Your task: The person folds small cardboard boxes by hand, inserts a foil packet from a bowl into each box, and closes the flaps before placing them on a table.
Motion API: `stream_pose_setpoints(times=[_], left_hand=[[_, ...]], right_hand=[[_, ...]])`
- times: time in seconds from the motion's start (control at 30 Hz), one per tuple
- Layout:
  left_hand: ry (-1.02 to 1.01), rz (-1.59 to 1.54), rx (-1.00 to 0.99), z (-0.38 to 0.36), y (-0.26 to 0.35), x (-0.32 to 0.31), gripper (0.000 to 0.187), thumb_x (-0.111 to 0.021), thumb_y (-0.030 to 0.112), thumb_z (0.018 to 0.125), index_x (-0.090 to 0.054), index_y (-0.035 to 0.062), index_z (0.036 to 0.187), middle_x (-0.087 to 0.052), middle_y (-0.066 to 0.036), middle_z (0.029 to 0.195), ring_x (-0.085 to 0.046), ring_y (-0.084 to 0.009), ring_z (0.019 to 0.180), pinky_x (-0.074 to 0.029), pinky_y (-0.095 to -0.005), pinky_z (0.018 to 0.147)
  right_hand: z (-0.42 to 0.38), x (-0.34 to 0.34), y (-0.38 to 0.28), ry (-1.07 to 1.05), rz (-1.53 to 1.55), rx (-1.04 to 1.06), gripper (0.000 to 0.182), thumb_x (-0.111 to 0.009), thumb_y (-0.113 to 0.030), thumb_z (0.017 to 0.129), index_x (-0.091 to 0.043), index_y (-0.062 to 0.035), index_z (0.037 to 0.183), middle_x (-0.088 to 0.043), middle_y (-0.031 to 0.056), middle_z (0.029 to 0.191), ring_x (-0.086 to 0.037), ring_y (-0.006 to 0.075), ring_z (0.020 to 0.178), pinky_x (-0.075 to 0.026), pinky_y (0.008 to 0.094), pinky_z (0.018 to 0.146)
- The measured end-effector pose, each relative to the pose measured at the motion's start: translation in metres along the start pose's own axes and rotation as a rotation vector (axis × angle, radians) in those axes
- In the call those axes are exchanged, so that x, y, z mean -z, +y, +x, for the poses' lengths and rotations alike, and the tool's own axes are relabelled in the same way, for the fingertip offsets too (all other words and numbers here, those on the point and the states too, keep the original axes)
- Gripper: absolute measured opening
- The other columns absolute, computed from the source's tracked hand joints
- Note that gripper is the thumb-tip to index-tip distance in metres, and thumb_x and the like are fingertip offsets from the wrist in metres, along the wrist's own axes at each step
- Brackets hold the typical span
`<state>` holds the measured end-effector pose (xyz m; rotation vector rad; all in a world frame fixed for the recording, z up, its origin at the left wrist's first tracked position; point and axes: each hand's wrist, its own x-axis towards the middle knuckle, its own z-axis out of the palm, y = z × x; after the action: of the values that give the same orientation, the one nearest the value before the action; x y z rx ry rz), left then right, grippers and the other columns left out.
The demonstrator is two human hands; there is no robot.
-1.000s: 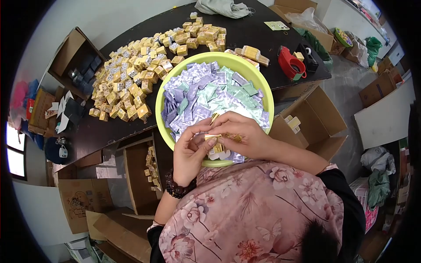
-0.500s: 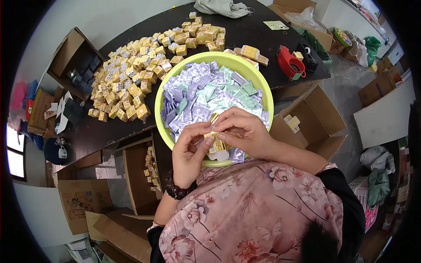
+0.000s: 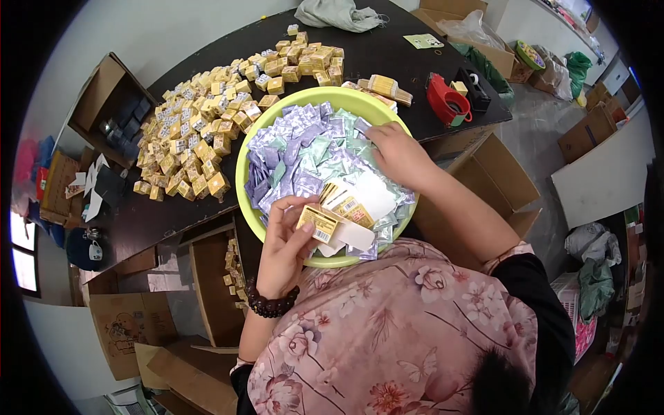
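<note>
My left hand (image 3: 285, 235) grips a small yellow carton (image 3: 318, 223) with a barcode, its white end flap standing open to the right. Behind that carton, flattened yellow and white cartons (image 3: 354, 207) lie in a lime-green basin (image 3: 243, 200). The basin is full of purple sachets (image 3: 299, 124) and mint-green sachets (image 3: 318, 149). Over its far right side is my right hand (image 3: 398, 153), its fingers bent together and the tips on a purple sachet (image 3: 362, 126). The undersides of those fingers are hidden.
Many small yellow boxes (image 3: 190, 131) are heaped on the dark table (image 3: 228, 55). A red tape dispenser (image 3: 446, 100) and a stack of flat cartons (image 3: 386, 88) lie beyond the basin. Open cardboard boxes (image 3: 494, 173) stand on both sides of me.
My right hand has left the carton and reached up and right to the sachets. My left hand keeps the carton, now tilted, and the flattened cartons behind it are uncovered. The view has shifted slightly.
</note>
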<state>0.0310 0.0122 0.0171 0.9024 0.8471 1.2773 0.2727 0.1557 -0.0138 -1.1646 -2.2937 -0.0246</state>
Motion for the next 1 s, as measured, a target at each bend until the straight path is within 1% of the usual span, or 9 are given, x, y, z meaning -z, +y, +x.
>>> stream_pose_setpoints(times=[0.03,0.1,0.23,0.37,0.43,0.5,0.77,0.9,1.0], left_hand=[[-0.065,-0.096,0.124,-0.001,0.004,-0.001,0.029,-0.05,0.01,0.098,-0.043,0.0062,0.126,-0.052,-0.017,0.129,-0.057,-0.0231,0.116,-0.049,-0.0352,0.096],[-0.177,-0.198,0.295,0.0,0.003,0.005,0.044,-0.047,0.013,0.1,-0.033,0.0017,0.14,-0.049,-0.018,0.132,-0.052,-0.0274,0.123,-0.047,-0.0396,0.102],[-0.06,-0.508,0.248,0.0,-0.002,0.019,0.037,-0.043,0.01,0.101,-0.035,0.0021,0.136,-0.052,-0.017,0.128,-0.055,-0.0278,0.119,-0.047,-0.0409,0.104],[-0.009,-0.404,0.16,0.001,-0.005,0.023,0.034,-0.045,0.009,0.1,-0.037,0.0026,0.133,-0.053,-0.016,0.127,-0.056,-0.0268,0.118,-0.047,-0.0394,0.103],[0.033,-0.322,0.11,0.003,-0.01,0.019,0.033,-0.049,0.008,0.099,-0.038,0.0037,0.13,-0.054,-0.015,0.127,-0.056,-0.0254,0.117,-0.048,-0.0388,0.103],[0.031,-0.346,0.074,0.003,-0.014,0.009,0.033,-0.05,0.007,0.098,-0.038,0.0041,0.129,-0.054,-0.015,0.127,-0.056,-0.0249,0.117,-0.048,-0.0383,0.102],[-0.046,-0.306,-0.082,-0.003,-0.018,-0.007,0.03,-0.053,0.01,0.097,-0.039,0.0079,0.124,-0.045,-0.018,0.138,-0.054,-0.0252,0.119,-0.051,-0.0343,0.098],[-0.038,-0.312,-0.085,0.0,-0.019,0.001,0.031,-0.051,0.013,0.098,-0.038,0.0076,0.126,-0.043,-0.018,0.14,-0.053,-0.0234,0.121,-0.05,-0.0313,0.098],[-0.005,-0.509,-0.015,0.0,-0.023,0.004,0.024,-0.047,0.013,0.101,-0.039,0.0088,0.123,-0.047,-0.015,0.134,-0.052,-0.0243,0.121,-0.043,-0.0389,0.106]], right_hand=[[0.002,-0.009,0.014,0.002,-0.001,0.003,0.016,-0.057,-0.004,0.083,-0.064,0.0026,0.095,-0.065,0.0186,0.102,-0.061,0.0339,0.099,-0.05,0.039,0.085],[0.006,-0.017,0.022,-0.341,-0.165,-0.003,0.019,-0.054,-0.002,0.077,-0.064,0.0036,0.093,-0.066,0.0189,0.096,-0.062,0.0348,0.094,-0.052,0.0416,0.082],[0.019,-0.003,0.01,-0.517,-0.215,-0.083,0.018,-0.056,-0.003,0.077,-0.065,0.0029,0.092,-0.066,0.0193,0.094,-0.064,0.0352,0.086,-0.053,0.0422,0.077],[0.015,0.022,-0.006,-0.171,-0.129,-0.122,0.015,-0.057,-0.001,0.08,-0.066,0.0022,0.091,-0.067,0.0172,0.087,-0.066,0.0301,0.08,-0.055,0.0392,0.073],[0.006,0.05,-0.054,0.207,0.727,-0.248,0.016,-0.06,0.0,0.083,-0.066,0.0003,0.097,-0.066,0.0122,0.082,-0.067,0.0248,0.078,-0.054,0.0331,0.071],[-0.01,0.058,-0.091,0.167,0.814,-0.228,0.016,-0.066,0.0,0.085,-0.065,0.0014,0.101,-0.062,0.0046,0.078,-0.061,0.0132,0.079,-0.048,0.0258,0.074],[-0.025,0.028,-0.108,0.284,0.627,0.023,0.014,-0.072,-0.004,0.074,-0.07,-0.0102,0.086,-0.064,-0.0006,0.079,-0.056,0.0173,0.079,-0.035,0.031,0.075],[-0.017,0.034,-0.1,0.068,0.502,0.234,0.019,-0.066,-0.004,0.078,-0.07,-0.0126,0.095,-0.066,-0.0009,0.088,-0.057,0.0185,0.093,-0.035,0.0338,0.08],[-0.018,0.042,-0.102,0.188,0.542,0.248,0.024,-0.063,-0.003,0.08,-0.069,-0.0138,0.1,-0.065,0.0006,0.099,-0.056,0.0205,0.1,-0.036,0.0364,0.084]])
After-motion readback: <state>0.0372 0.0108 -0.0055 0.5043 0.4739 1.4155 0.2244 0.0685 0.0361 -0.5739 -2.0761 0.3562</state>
